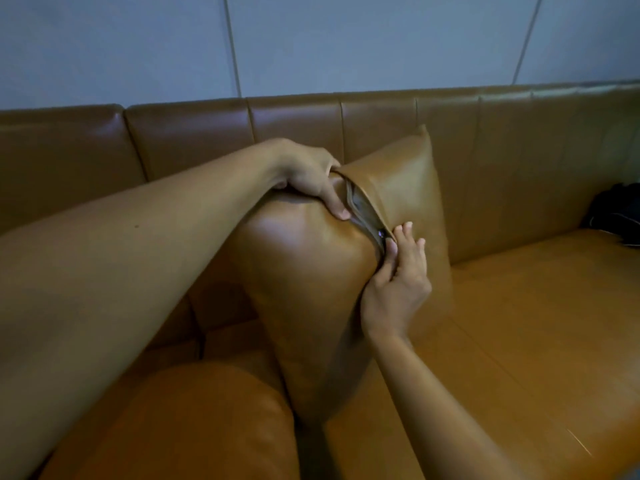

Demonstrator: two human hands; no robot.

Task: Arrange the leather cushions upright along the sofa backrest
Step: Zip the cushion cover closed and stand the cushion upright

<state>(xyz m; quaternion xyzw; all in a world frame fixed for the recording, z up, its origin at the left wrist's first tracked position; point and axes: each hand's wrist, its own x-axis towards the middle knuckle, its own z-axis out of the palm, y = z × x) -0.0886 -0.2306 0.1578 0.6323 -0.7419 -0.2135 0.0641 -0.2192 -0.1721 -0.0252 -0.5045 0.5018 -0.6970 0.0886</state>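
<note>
A tan leather cushion point(311, 289) stands on edge on the sofa seat, its zipper side turned up and toward me. The zipper point(363, 209) gapes partly open along that edge. My left hand point(308, 174) grips the cushion's upper corner, thumb pressed beside the gap. My right hand point(394, 282) pinches the small dark zipper pull point(381, 233) between thumb and fingers. A second tan leather cushion point(412, 188) stands upright right behind it, leaning on the sofa backrest point(294, 123).
Another rounded tan cushion point(194, 420) lies at the lower left of the seat. The seat point(536, 323) stretches to the right, where a dark object point(616, 213) sits in the corner. A grey panelled wall point(311, 43) rises behind the backrest.
</note>
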